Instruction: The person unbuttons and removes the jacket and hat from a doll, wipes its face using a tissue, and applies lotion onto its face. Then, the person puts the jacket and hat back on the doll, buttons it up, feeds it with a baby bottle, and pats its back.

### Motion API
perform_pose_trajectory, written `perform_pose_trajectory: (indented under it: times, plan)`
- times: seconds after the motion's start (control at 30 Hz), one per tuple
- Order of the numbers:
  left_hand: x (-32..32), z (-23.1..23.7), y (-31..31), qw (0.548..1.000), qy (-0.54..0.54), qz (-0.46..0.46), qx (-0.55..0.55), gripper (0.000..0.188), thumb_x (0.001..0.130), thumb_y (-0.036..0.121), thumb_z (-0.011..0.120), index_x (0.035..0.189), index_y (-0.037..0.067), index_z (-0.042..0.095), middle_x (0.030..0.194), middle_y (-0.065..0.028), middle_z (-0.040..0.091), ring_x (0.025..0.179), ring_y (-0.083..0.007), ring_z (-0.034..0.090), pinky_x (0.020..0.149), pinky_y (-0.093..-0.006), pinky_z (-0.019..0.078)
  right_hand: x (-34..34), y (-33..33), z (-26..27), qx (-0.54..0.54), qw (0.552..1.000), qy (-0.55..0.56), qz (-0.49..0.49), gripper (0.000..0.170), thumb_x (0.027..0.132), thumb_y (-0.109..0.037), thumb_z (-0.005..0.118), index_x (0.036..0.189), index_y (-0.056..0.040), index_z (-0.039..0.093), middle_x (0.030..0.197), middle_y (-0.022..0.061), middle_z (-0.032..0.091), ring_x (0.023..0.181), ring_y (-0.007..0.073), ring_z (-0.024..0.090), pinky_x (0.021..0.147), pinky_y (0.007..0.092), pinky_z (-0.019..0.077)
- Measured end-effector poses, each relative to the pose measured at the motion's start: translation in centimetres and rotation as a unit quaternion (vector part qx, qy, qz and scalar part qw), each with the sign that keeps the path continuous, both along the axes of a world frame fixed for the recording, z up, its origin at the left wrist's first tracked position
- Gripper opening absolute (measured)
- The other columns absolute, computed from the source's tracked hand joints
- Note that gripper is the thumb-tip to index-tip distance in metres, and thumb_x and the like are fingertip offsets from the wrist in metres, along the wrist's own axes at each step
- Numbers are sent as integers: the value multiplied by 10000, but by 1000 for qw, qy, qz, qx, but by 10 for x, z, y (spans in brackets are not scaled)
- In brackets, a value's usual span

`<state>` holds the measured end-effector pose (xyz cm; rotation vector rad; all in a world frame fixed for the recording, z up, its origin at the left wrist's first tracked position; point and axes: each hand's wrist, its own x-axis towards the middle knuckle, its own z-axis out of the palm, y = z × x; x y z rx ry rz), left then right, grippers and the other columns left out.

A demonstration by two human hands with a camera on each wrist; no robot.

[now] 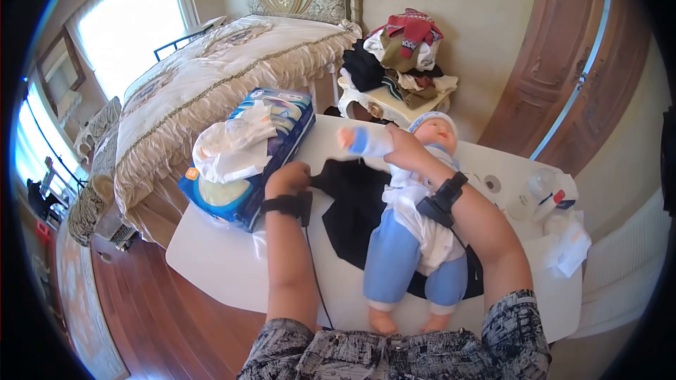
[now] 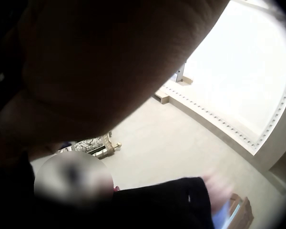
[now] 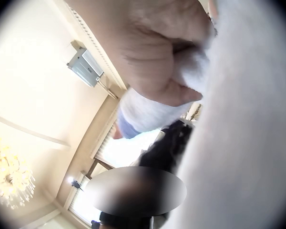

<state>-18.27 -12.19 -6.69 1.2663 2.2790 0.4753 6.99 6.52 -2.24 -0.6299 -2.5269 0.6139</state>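
A baby doll (image 1: 415, 232) in a white cap and a blue and white outfit lies face up on the white table (image 1: 218, 260), feet toward the person. Beneath it and to its left spreads a black garment (image 1: 350, 204). The right hand (image 1: 410, 153) grips the doll's sleeved arm, which sticks out to the left; the right wrist view shows thumb and fingers around the white sleeve (image 3: 148, 109). At the garment's left edge, the left hand (image 1: 289, 177) holds the black cloth with curled fingers. In the left wrist view a black cloth end (image 2: 195, 191) reaches the doll's blurred hand (image 2: 218, 191).
A blue diaper pack (image 1: 282, 127) with a crumpled white diaper (image 1: 236, 144) on top stands on the table's left. A clear bottle (image 1: 541, 184) and white tissue (image 1: 572, 243) lie at the right. Beyond are a bed (image 1: 204, 77) and a nightstand (image 1: 401, 109) piled with clothes.
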Motion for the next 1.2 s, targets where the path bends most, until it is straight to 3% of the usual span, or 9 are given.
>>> perform_pose_trajectory:
  times: [0.07, 0.17, 0.33, 0.47, 0.53, 0.73, 0.8, 1.03, 1.2]
  plan:
    - [1, -8, 2, 999, 30, 16, 2, 180, 754, 93, 607, 903, 59, 702, 895, -165, 688, 861, -309, 666, 775, -411, 507, 5, -3, 14, -93, 995, 36, -18, 527, 617, -90, 730, 1102, -18, 536, 1038, 197, 639, 1017, 385, 605, 859, 442, 491]
    - [-4, -8, 8, 999, 7, -16, 41, 214, 790, 113, 614, 984, 52, 681, 930, -169, 686, 884, -306, 662, 788, -398, 508, 6, 1, 1, -39, 994, 66, 80, 587, 605, -116, 765, 1139, -24, 538, 1045, 192, 636, 1005, 380, 608, 866, 435, 489]
    - [12, 11, 23, 972, 15, -88, 216, 229, 890, 123, 624, 1101, 35, 631, 965, -124, 673, 850, -213, 645, 780, -318, 503, 4, -9, 0, 97, 968, -147, 177, 628, 627, -177, 773, 1208, -95, 547, 1060, 149, 631, 1046, 352, 597, 877, 430, 478]
    - [48, 33, 31, 946, -170, -150, 234, 295, 977, 240, 543, 1209, 65, 589, 957, -77, 654, 828, -184, 630, 761, -287, 506, 8, -16, 4, 91, 959, -201, 179, 626, 704, -186, 756, 1276, -112, 512, 1125, 149, 606, 1115, 361, 553, 933, 469, 438]
    - [68, 55, 24, 969, -155, -151, 120, 476, 929, 383, 596, 1289, 77, 536, 957, -128, 655, 624, -212, 629, 545, -321, 511, 20, -15, 13, 70, 967, -175, 174, 618, 728, -196, 750, 1288, -108, 504, 1131, 147, 604, 1124, 363, 550, 949, 464, 435]
    - [83, 63, 27, 984, -104, -126, 69, 536, 880, 426, 646, 1261, 54, 587, 1084, -200, 609, 677, -262, 648, 528, -354, 525, 118, 20, 69, -31, 991, -119, 59, 450, 808, -273, 710, 1186, -69, 575, 1056, 128, 644, 887, 233, 645, 779, 340, 513]
    - [101, 84, 21, 985, -77, -136, 70, 531, 860, 405, 669, 1237, 36, 608, 1141, -223, 590, 841, -315, 656, 657, -383, 550, 156, 42, 56, -47, 985, -149, -71, 469, 794, -300, 723, 1167, -61, 569, 1018, 128, 654, 866, 240, 651, 762, 346, 514]
    - [92, 45, 48, 967, 121, -221, 24, 807, 748, 575, 699, 1219, -67, 568, 1173, -276, 567, 1122, -401, 534, 987, -408, 408, 219, 43, -21, -64, 966, -239, -74, 585, 681, -349, 784, 1135, -51, 567, 1006, 172, 660, 926, 316, 649, 808, 407, 508]
    - [113, 47, 48, 960, 169, -215, 57, 786, 740, 576, 685, 1171, -75, 597, 1158, -282, 575, 1083, -400, 561, 935, -412, 448, 195, 5, -9, 77, 942, -254, -204, 549, 651, -316, 765, 1078, -15, 596, 1052, 221, 637, 970, 370, 626, 829, 450, 502]
